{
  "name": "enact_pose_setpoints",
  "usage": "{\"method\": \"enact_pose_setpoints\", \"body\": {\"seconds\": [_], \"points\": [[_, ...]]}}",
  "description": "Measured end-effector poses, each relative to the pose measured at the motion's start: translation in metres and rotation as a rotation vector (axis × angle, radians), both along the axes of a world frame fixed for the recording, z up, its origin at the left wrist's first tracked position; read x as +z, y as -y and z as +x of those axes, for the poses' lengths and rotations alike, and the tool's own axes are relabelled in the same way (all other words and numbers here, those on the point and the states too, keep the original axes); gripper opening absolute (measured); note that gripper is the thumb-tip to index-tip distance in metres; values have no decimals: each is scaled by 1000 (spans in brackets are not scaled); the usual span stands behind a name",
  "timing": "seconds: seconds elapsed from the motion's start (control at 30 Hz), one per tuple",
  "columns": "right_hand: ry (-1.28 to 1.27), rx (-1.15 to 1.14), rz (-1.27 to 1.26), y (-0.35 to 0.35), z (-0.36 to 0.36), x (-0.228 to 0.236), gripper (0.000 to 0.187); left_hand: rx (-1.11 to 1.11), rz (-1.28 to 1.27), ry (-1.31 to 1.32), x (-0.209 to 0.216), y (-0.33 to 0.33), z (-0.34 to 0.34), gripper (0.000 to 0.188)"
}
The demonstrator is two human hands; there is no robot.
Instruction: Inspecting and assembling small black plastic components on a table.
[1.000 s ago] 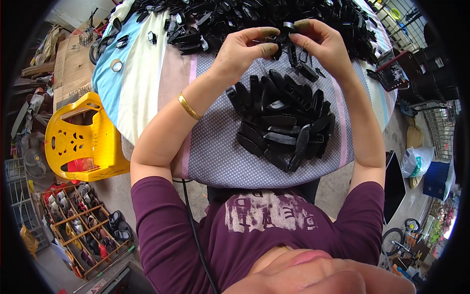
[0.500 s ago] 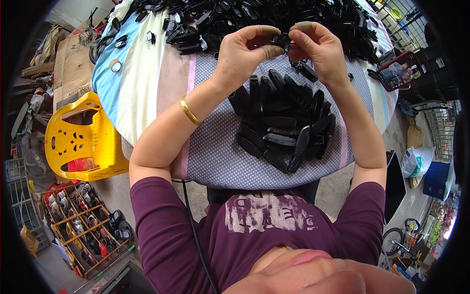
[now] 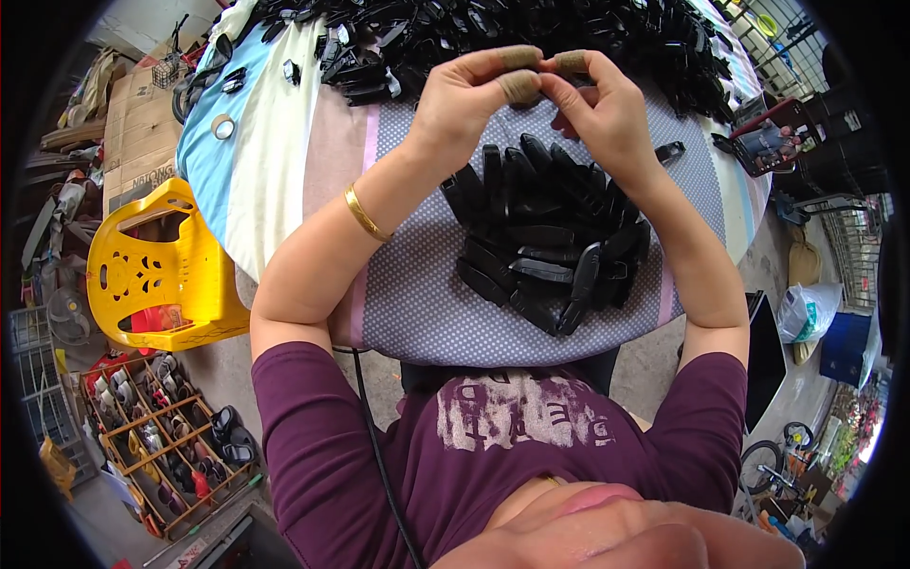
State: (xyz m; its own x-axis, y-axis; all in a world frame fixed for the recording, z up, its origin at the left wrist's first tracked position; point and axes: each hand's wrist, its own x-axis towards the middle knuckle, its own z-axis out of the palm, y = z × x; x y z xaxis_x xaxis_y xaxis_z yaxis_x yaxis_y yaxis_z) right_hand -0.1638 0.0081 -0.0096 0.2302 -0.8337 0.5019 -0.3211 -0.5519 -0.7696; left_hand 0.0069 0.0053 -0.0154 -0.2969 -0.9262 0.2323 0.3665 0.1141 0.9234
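My left hand [image 3: 466, 95] and my right hand [image 3: 604, 109] meet above the far part of the table, fingertips pinched together. Beige tape wraps some fingertips on both. What they hold is hidden behind the fingers. Close below them lies a rounded pile of long, narrow black plastic pieces [image 3: 545, 237], some overlapping. One separate black piece [image 3: 670, 152] rests just right of my right wrist. Beyond my hands spreads a large heap of black glossy parts [image 3: 417, 43]. A gold bangle [image 3: 368, 213] circles my left forearm.
A patterned cloth [image 3: 408, 322] covers the round table. A tape roll [image 3: 223, 127] lies at its left. A yellow plastic chair [image 3: 142, 275] stands left, above a shoe rack [image 3: 156, 441]. At the right edge, a phone [image 3: 773, 137] is propped up. A black cable [image 3: 370, 427] hangs down my front.
My hands have come together, closing the gap where a small black piece showed between my fingers. My right hand has shifted left and down, uncovering more of the separate black piece by its wrist.
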Motion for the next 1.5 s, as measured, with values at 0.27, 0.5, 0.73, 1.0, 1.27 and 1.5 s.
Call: {"method": "enact_pose_setpoints", "body": {"seconds": [0.27,0.5,0.73,1.0,1.27,1.5], "points": [[-277,214,302,-2,-7,18,26,8,-226,26,9,5,9,28],[-225,213,290,-4,-4,3,23,-6,-279,116,16,4,12,31],[-427,216,46,46,-81,28,23,-240,-454,675,38,-19,4,43],[-888,32,-116,38,-60,-1,28,118,-707,1028,18,-1,-13,26],[-865,-4,-203,53,-73,-5,22,348,-1162,1105,-9,25,-33,32],[-514,-208,-151,62,-73,-6,29,-16,-1212,1189,-12,32,-74,18]]}}
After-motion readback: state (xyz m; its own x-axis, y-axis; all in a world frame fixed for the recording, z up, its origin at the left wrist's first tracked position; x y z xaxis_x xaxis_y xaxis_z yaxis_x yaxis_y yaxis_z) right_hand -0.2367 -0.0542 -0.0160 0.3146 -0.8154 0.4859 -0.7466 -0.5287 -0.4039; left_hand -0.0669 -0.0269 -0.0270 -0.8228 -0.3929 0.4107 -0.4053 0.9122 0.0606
